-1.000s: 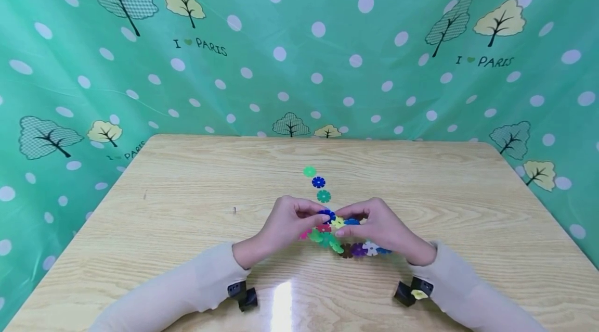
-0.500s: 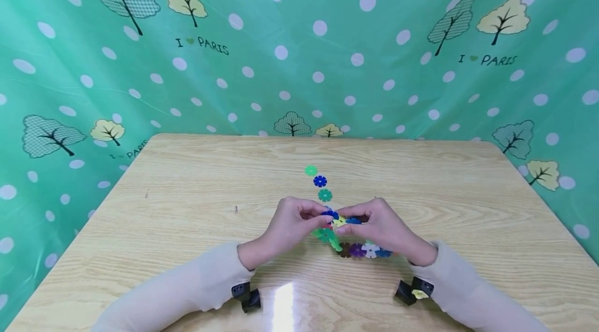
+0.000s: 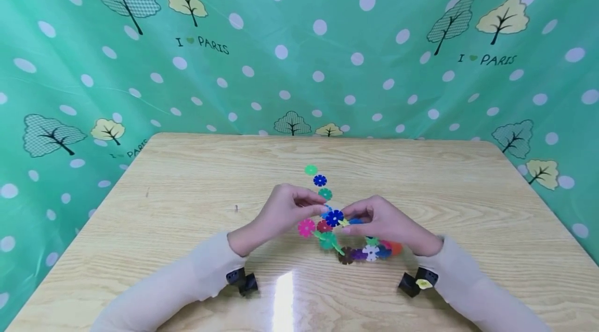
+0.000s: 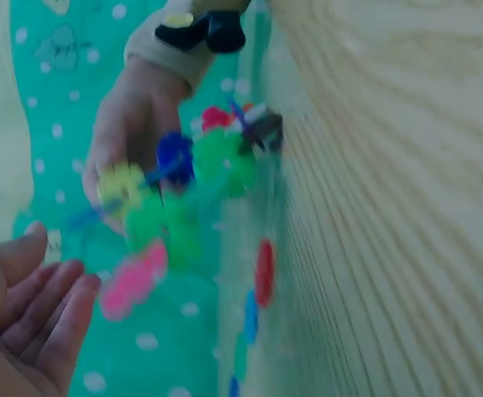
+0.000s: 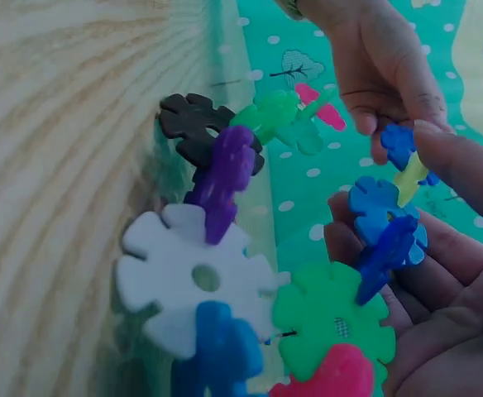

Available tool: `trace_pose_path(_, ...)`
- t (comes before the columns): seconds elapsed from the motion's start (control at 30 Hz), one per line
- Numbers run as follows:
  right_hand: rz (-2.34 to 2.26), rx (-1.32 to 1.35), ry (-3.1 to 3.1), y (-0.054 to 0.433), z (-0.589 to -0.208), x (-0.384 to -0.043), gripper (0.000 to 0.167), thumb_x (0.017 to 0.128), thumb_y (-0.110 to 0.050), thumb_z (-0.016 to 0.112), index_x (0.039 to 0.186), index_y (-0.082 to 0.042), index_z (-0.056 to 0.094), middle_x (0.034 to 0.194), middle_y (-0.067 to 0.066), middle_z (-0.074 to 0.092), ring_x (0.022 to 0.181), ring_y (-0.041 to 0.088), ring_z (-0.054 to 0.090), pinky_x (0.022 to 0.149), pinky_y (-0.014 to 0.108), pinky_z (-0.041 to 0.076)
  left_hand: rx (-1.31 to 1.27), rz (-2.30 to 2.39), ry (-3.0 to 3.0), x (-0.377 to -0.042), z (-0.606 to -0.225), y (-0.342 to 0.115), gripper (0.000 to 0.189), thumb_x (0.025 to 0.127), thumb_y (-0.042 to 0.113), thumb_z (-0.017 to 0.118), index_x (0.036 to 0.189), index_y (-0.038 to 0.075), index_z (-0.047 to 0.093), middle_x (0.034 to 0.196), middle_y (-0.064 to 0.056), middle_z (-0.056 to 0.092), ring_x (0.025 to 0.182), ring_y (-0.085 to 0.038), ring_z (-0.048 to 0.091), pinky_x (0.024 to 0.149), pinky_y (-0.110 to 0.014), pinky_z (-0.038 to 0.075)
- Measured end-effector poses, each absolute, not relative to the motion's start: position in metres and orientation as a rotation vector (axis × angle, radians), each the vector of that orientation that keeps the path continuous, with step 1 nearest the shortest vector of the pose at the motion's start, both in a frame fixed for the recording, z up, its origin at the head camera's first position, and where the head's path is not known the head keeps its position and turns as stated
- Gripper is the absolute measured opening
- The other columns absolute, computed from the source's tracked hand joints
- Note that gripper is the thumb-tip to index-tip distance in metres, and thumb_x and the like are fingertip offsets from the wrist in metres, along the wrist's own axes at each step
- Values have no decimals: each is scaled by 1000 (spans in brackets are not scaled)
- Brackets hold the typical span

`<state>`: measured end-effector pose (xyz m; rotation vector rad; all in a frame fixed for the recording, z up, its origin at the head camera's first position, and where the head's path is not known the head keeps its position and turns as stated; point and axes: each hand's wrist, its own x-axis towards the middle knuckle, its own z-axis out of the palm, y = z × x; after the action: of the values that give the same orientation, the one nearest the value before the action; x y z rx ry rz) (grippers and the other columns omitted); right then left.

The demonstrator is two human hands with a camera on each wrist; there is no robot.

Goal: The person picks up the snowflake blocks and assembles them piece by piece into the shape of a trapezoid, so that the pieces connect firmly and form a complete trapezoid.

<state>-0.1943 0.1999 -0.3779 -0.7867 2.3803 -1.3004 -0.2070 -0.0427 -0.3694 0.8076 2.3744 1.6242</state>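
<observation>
A chain of interlocking snowflake discs hangs between the hands, just above the table. My right hand [image 3: 381, 217] pinches its yellow disc [image 5: 410, 179] between thumb and fingers; a dark blue disc [image 3: 334, 218] is joined to that one. Close to the dark blue disc is my left hand [image 3: 285, 208]; its thumb and fingers stand apart with nothing between them in the left wrist view. The chain curves round through a white disc [image 5: 193, 277], a purple disc [image 5: 225, 178], a brown disc [image 3: 346, 255] and green discs to a pink disc [image 3: 306, 227] at its end.
Loose discs lie in a row on the wooden table [image 3: 196, 176]: light green [image 3: 311, 170], blue [image 3: 320, 180], teal [image 3: 325, 194], light blue and red [image 4: 264, 273]. A green dotted curtain [image 3: 299, 25] hangs behind the table's far edge.
My left hand has let go of the dark blue disc and moved slightly up and left. The dark blue disc now shows fully, and the pink end of the chain is in sight again.
</observation>
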Motion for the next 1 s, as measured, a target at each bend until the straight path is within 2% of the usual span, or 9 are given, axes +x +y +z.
trace_pose_path(0.07, -1301, -806, 2368, 202, -377, -195, 33, 87, -17, 69, 111, 4, 65, 106, 12, 69, 90, 12, 65, 79, 25, 54, 728, 1651, 2339, -218, -374, -47, 20, 84, 16, 72, 99, 2, 72, 89, -5, 73, 81, -29, 68, 69, -29, 57)
trace_pose_path(0.2, -1322, -825, 2343, 203, -375, -195, 31, 87, -14, 68, 112, 3, 65, 107, 12, 68, 97, 15, 64, 83, 29, 54, 562, 1681, 2320, -246, -386, -54, 24, 83, 12, 72, 105, 3, 69, 94, -6, 72, 86, -24, 67, 75, -30, 56)
trace_pose_path(0.37, -1388, -835, 2326, 202, -379, -196, 27, 86, -10, 67, 110, 3, 65, 100, 13, 69, 83, 10, 60, 73, 24, 52, 430, 1694, 2283, -280, -395, -58, 31, 83, 7, 70, 113, 1, 65, 108, -13, 68, 95, -20, 65, 84, -29, 54)
trace_pose_path(0.47, -1430, -823, 2323, 201, -382, -196, 25, 87, -10, 66, 108, 3, 65, 95, 12, 68, 78, 10, 58, 67, 23, 51, 394, 1664, 2286, -297, -400, -58, 34, 82, 7, 71, 115, 2, 64, 113, -13, 66, 101, -21, 63, 89, -30, 52)
trace_pose_path(0.57, -1465, -778, 2330, 200, -384, -195, 23, 89, -12, 65, 107, 2, 66, 93, 10, 67, 78, 11, 59, 66, 23, 52, 367, 1620, 2306, -309, -402, -54, 36, 81, 7, 72, 117, 4, 63, 115, -10, 65, 105, -21, 61, 95, -32, 48)
trace_pose_path(0.73, -1489, -704, 2350, 198, -384, -193, 18, 91, -14, 63, 102, -1, 69, 88, 7, 67, 72, 10, 57, 62, 23, 52, 364, 1556, 2347, -325, -409, -47, 34, 81, 7, 72, 114, 10, 67, 115, -4, 66, 107, -19, 59, 97, -33, 46)
trace_pose_path(1.0, -1484, -656, 2374, 196, -384, -193, 16, 91, -16, 62, 98, -3, 69, 85, 6, 66, 69, 11, 55, 61, 23, 50, 353, 1489, 2437, -334, -414, -39, 32, 81, 2, 71, 112, 10, 68, 115, -5, 66, 106, -20, 59, 93, -31, 49)
